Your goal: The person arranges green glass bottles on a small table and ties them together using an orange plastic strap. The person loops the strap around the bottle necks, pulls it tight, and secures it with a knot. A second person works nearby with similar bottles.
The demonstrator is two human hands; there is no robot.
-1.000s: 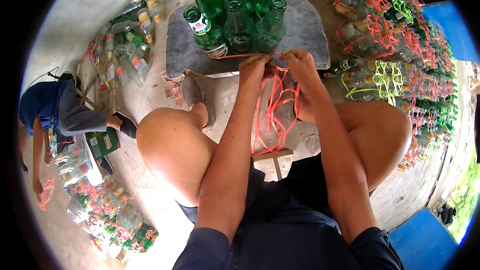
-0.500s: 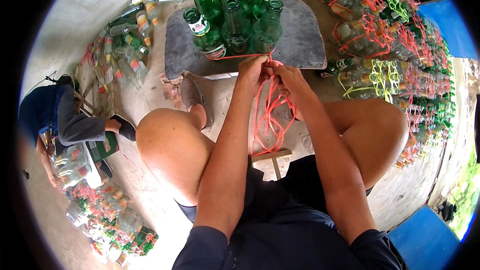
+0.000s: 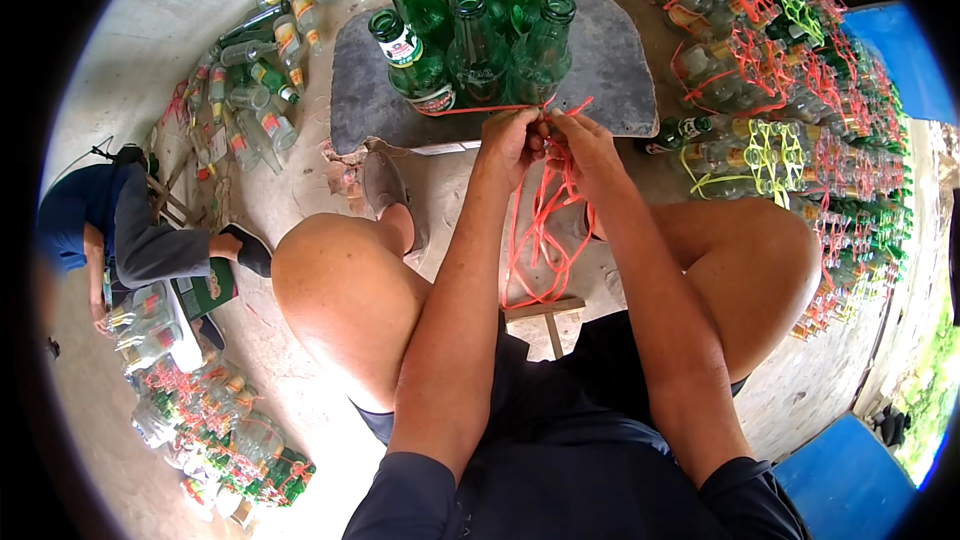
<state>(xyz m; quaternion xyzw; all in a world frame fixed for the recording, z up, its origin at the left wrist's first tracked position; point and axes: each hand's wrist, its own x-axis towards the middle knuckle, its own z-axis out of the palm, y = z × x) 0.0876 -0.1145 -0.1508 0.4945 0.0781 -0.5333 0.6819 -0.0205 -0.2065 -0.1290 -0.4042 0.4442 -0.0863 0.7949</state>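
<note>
Several green glass bottles (image 3: 478, 65) stand upright in a tight group on a dark grey board (image 3: 610, 70). A red plastic string (image 3: 540, 240) runs along the near side of the bottles at their lower part, and its loose loops hang down between my knees. At the board's near edge, my left hand (image 3: 512, 137) is closed on the string. Right beside it, my right hand (image 3: 583, 143) pinches the string too, the fingertips of both hands almost touching. A short free end of string sticks out above my right hand. The exact crossing of the strands is hidden by my fingers.
Tied bundles of bottles (image 3: 740, 155) are stacked along the right. Loose bottles (image 3: 265, 90) lie at the far left, and more bundles (image 3: 220, 430) at the near left. A person (image 3: 120, 220) bends over bottles at the left. A small wooden stool (image 3: 545, 311) sits between my legs.
My right hand has turned and shifted slightly up. A free string end now points up to the right above it. The other person's arm has moved inward.
</note>
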